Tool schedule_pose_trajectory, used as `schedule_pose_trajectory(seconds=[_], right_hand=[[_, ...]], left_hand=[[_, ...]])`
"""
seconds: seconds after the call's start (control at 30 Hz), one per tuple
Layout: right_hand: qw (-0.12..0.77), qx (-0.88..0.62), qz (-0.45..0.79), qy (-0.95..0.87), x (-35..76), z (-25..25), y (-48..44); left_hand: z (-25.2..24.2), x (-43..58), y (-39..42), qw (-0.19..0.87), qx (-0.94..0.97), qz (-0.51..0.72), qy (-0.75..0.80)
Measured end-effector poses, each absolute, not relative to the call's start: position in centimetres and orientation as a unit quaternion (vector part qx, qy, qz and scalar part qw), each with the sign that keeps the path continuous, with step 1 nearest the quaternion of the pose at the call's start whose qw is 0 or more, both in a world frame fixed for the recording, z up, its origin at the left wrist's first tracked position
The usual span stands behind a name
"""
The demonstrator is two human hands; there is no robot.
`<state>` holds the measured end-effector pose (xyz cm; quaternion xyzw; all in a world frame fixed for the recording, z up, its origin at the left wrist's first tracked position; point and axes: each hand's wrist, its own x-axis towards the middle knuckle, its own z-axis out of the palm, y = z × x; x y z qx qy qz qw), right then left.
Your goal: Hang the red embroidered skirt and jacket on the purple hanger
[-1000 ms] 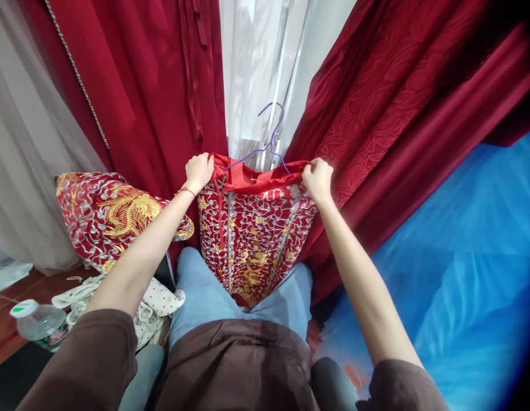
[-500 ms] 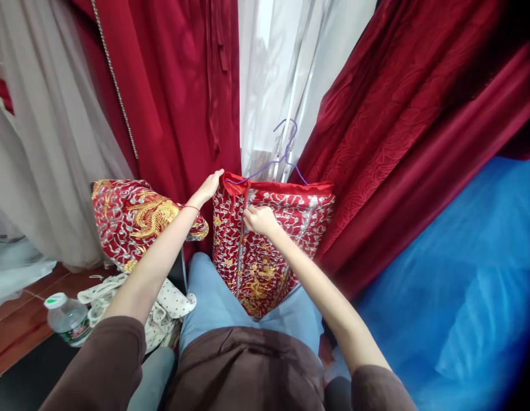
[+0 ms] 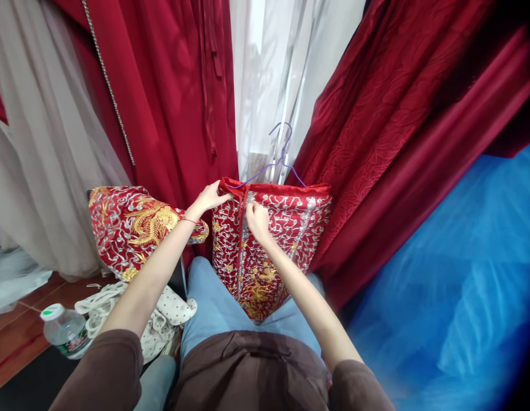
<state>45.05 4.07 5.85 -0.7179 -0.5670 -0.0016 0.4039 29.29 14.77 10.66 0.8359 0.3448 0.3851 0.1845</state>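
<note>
A red skirt point(image 3: 286, 228) with silver and gold embroidery hangs from a purple wire hanger point(image 3: 278, 155) in front of me, its lower end resting on my knees. My left hand point(image 3: 210, 197) pinches the top left corner of its waistband. My right hand point(image 3: 256, 220) is closed on the skirt's front near the red side opening, just below the waistband. What its fingertips pinch there is too small to make out.
A matching embroidered red garment point(image 3: 132, 225) lies at the left over a seat. Red curtains point(image 3: 171, 97) and white sheer fabric point(image 3: 269, 74) hang behind. A plastic water bottle point(image 3: 64, 331) and a white dotted cloth point(image 3: 157, 317) lie at the lower left. Blue plastic sheeting point(image 3: 453, 274) fills the right.
My right hand let go of the waistband's right corner and moved left onto the skirt's front by the opening. My left hand stayed at the top left corner.
</note>
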Motion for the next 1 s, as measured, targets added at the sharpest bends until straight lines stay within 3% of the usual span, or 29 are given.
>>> schedule_pose_trajectory(seconds=[0.13, 0.33, 0.7, 1.0], right_hand=[[0.319, -0.755, -0.093, -0.565, 44.5, 6.7, 3.6], [0.240, -0.777, -0.124, -0.569, 43.4, 7.6, 3.2], [0.242, -0.776, -0.111, -0.572, 43.3, 8.1, 2.4], [0.070, -0.634, -0.214, -0.740, 44.6, 9.7, 2.5]], left_hand=[[11.4, 29.2, 13.7, 0.162, 0.832, 0.378, 0.373], [11.1, 30.8, 9.5, 0.023, 0.761, 0.375, 0.529], [5.6, 32.2, 6.9, -0.046, 0.669, 0.507, 0.541], [2.3, 34.1, 7.7, -0.019, 0.811, 0.374, 0.450]])
